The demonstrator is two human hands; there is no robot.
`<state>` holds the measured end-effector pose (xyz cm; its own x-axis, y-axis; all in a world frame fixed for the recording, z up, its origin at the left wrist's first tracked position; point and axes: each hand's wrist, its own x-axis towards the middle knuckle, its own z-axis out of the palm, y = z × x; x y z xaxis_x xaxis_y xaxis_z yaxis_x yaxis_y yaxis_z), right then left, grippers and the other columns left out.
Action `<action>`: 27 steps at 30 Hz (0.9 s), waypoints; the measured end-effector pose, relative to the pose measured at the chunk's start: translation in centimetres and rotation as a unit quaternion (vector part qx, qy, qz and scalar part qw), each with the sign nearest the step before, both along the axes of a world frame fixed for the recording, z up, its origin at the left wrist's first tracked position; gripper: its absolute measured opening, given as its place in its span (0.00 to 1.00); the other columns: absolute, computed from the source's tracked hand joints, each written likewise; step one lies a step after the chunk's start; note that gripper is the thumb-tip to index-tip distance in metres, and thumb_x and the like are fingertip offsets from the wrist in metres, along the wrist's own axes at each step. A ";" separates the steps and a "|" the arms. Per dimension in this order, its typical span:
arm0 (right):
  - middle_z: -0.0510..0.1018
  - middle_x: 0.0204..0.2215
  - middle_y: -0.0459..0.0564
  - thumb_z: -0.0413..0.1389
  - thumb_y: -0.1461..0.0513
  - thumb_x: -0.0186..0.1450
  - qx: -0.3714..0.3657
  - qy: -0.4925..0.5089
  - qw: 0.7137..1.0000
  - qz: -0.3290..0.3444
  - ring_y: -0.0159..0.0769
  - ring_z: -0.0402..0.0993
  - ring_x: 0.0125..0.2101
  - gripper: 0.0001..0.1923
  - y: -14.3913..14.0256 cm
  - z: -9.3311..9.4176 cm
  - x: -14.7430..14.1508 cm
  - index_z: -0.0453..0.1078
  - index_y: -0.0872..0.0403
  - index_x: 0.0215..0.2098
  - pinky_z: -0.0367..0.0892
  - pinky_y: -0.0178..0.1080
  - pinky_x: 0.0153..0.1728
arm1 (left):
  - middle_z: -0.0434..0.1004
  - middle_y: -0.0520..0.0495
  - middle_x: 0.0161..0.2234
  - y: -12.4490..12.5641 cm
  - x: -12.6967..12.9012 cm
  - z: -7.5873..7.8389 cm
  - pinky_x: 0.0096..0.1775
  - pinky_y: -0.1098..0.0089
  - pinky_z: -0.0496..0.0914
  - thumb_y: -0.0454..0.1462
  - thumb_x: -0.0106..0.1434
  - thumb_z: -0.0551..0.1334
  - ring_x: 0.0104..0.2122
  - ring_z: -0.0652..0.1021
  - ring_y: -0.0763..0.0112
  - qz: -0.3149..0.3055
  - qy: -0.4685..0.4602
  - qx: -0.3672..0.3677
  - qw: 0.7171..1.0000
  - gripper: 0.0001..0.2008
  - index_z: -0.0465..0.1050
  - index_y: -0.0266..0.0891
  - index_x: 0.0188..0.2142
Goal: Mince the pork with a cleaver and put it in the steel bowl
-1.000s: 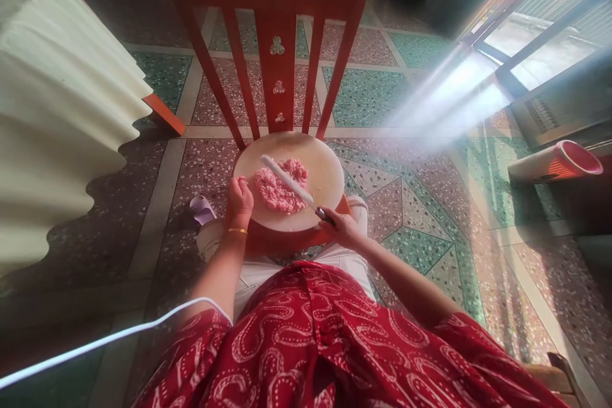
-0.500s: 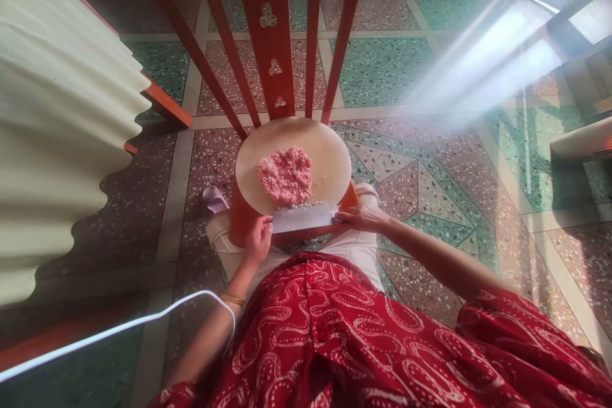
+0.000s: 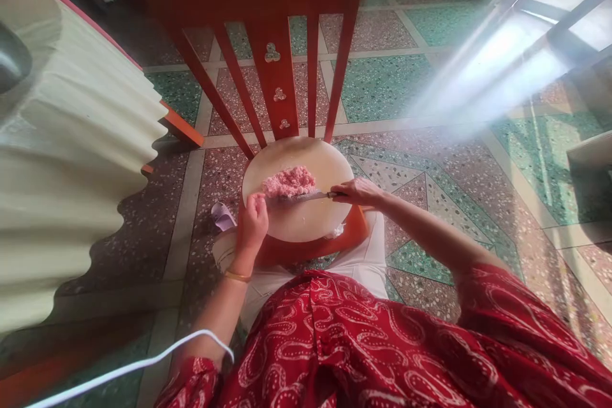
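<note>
- Head view had one round cutting board (image 3: 306,220) sitting on an orange stool (image 3: 356,233), with one pile of pink minced meat (image 3: 289,182) on the far half of it.
- One knife (image 3: 306,196) lay nearly flat on the board, long axis running left-right, tip pointing to the person's left, blade tucked right against the near edge of the meat.
- Right hand (image 3: 358,191) was closed around the knife handle at the board's right rim.
- Left hand (image 3: 252,226) had its fingers curled at the blade's tip end; couldn't tell if it was actually pinching the blade.
- Two hands total, well apart, one at each end of the knife.
- One orange chair back (image 3: 277,76) stood behind the board, on a terrazzo floor (image 3: 382,83).
</note>
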<state>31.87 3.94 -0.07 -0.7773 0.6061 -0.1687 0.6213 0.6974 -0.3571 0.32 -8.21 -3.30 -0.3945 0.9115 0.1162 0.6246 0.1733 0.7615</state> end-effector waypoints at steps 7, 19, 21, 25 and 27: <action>0.64 0.16 0.40 0.48 0.47 0.67 -0.318 0.116 0.924 -0.179 0.25 0.57 0.15 0.20 0.1 -0.2 -1.1 0.70 0.54 0.39 0.53 0.29 0.16 | 0.74 0.42 0.34 10.4 -0.6 3.0 0.38 0.65 0.68 0.42 0.68 0.52 0.33 0.75 0.65 -0.005 0.031 -0.020 0.999 0.13 0.67 0.34 0.42; 0.66 0.17 0.40 0.45 0.50 0.68 -0.247 0.247 0.895 -0.276 0.26 0.62 0.16 0.17 -8.8 7.2 -3.3 0.66 0.52 0.41 0.60 0.29 0.17 | 0.76 0.40 0.37 3.8 -3.2 -3.3 0.41 0.64 0.70 0.42 0.69 0.47 0.37 0.77 0.64 0.106 -0.048 0.036 0.993 0.15 0.68 0.37 0.41; 0.70 0.19 0.42 0.46 0.53 0.68 -0.145 0.287 0.912 -0.253 0.29 0.66 0.20 0.16 -9.6 9.4 -4.7 0.67 0.52 0.47 0.66 0.31 0.23 | 0.76 0.39 0.37 3.5 -2.7 -4.2 0.42 0.65 0.70 0.43 0.69 0.46 0.39 0.77 0.64 0.109 -0.050 0.033 0.992 0.16 0.68 0.37 0.43; 0.77 0.36 0.52 0.45 0.55 0.69 -0.020 0.359 0.906 -0.221 0.37 0.75 0.35 0.27 -10.1 9.2 -8.0 0.55 0.51 0.65 0.72 0.40 0.38 | 0.76 0.37 0.41 3.3 -1.7 -4.5 0.45 0.65 0.69 0.43 0.69 0.45 0.44 0.76 0.63 0.114 -0.018 0.045 0.992 0.17 0.68 0.37 0.43; 0.77 0.43 0.56 0.43 0.57 0.69 -0.018 0.340 0.915 -0.215 0.41 0.75 0.42 0.28 -10.2 6.4 -9.3 0.52 0.52 0.67 0.72 0.43 0.43 | 0.76 0.37 0.42 3.1 -1.3 -4.3 0.45 0.65 0.69 0.43 0.68 0.46 0.45 0.76 0.62 0.114 -0.005 0.043 0.993 0.17 0.69 0.37 0.43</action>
